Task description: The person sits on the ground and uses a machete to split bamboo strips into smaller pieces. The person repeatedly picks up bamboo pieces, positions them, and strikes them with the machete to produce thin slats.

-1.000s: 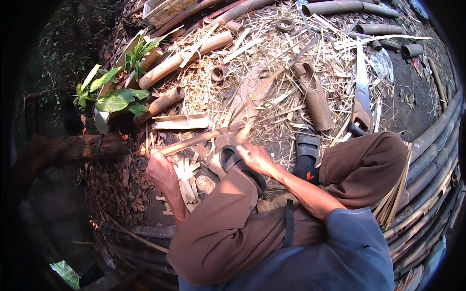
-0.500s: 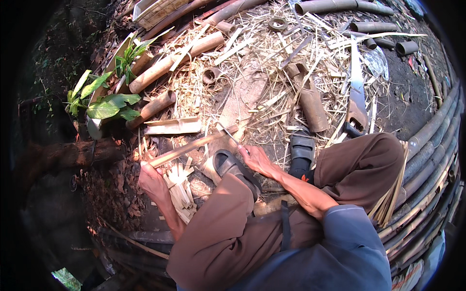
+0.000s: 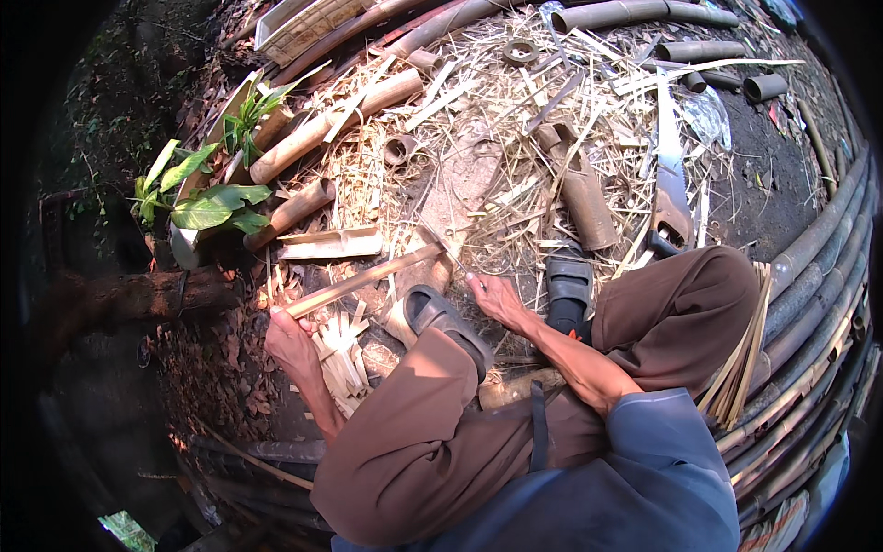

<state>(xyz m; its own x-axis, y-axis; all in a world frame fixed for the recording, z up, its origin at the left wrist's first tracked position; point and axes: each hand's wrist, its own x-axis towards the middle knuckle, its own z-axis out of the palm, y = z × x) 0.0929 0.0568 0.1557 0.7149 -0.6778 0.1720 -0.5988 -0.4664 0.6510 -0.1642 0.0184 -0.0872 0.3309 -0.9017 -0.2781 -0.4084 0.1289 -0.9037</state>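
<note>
A long split bamboo strip [image 3: 368, 278] slants across in front of me, its near end at the lower left. My left hand [image 3: 292, 346] is closed on that near end. In my right hand [image 3: 498, 300] is a thin-bladed knife [image 3: 454, 258], fingers wrapped round its handle. The blade crosses the strip at its far end; whether it cuts in is too small to tell. Below the strip, beside my left wrist, lies a pile of short pale bamboo slivers [image 3: 342, 361]. My sandalled left foot [image 3: 441, 322] is just beneath the strip's far part.
A handsaw [image 3: 672, 184] lies at the right, near a cut bamboo tube [image 3: 589, 204]. Shavings [image 3: 515, 110] cover much of the ground. Thicker bamboo pieces [image 3: 340, 122] and a leafy plant [image 3: 207, 204] are at the left. Long poles [image 3: 809, 267] line the right side; a pale crate [image 3: 308, 28] stands behind.
The knife has slid along the strip to its far end, with my right hand shifting slightly up and right. My left hand keeps its hold. The view has tilted a little.
</note>
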